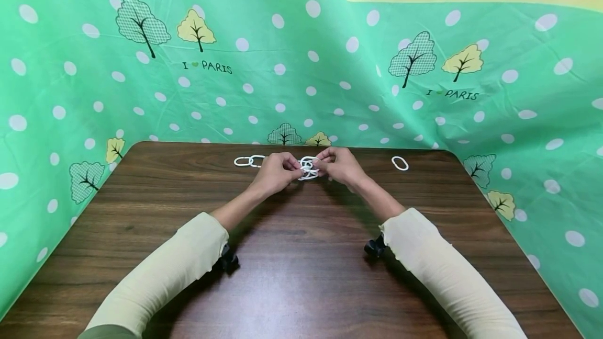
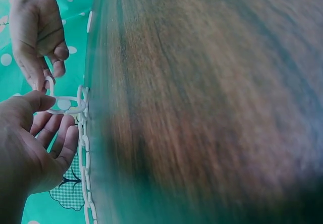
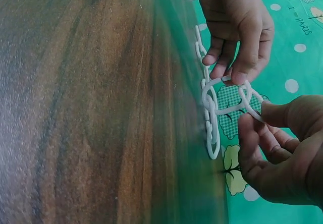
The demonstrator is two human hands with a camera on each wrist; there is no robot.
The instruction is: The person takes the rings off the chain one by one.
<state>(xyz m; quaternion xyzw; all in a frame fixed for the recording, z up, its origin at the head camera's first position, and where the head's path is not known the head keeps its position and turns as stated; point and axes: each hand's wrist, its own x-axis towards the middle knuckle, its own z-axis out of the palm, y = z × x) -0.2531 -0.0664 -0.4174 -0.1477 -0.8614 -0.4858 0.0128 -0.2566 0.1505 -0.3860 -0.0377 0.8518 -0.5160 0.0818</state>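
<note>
A white link (image 3: 229,110), pinched in the left hand's (image 1: 278,172) fingertips at the table's (image 1: 301,245) twelve o'clock, joins the chain (image 3: 215,133); the right hand (image 1: 342,166) pinches a second link (image 3: 246,98) through it. A loosened pinch could let the links slip apart. A loose ring (image 1: 393,161) lies at three o'clock. No container shows.

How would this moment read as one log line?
left grip: pinches white link | right grip: pinches another link | loose ring: apart on table, right side
</note>
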